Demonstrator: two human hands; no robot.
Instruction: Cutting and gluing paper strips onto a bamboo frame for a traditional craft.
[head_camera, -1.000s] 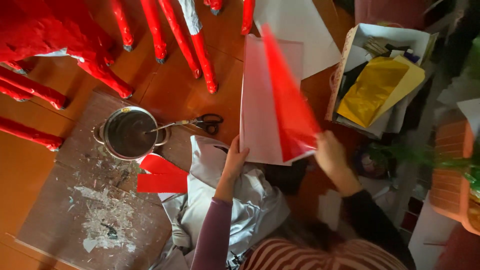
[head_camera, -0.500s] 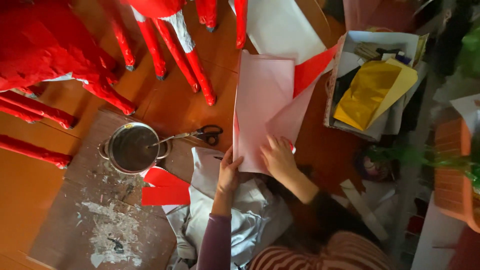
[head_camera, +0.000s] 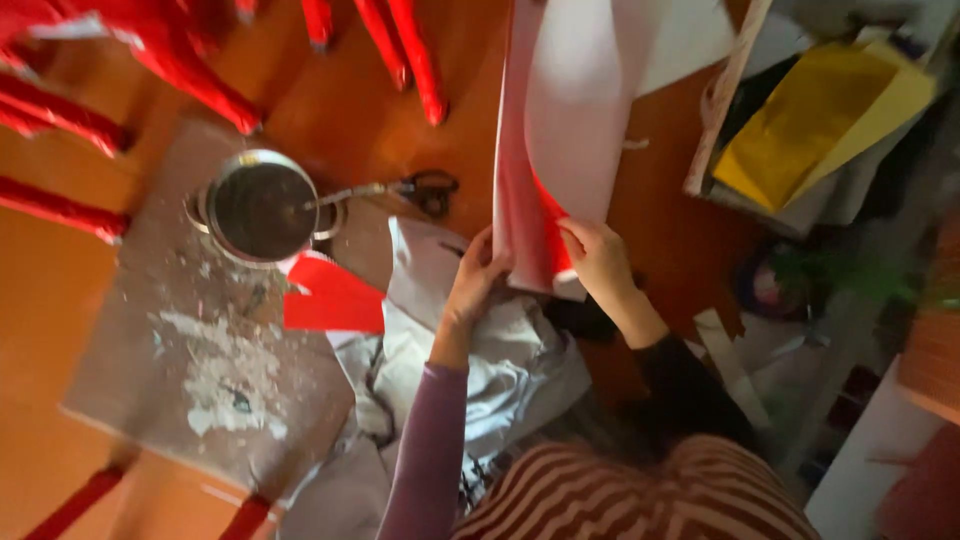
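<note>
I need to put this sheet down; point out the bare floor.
Bare wooden floor lies between the red legs, metal pot and scissors. It is crowded around the white cloth and the box of yellow paper.

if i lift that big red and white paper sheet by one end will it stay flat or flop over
The large red and white paper sheet would probably flop: it already curls and folds between the left hand and right hand. It looks thin, so likely light for its size and easy to crease or tear.
</note>
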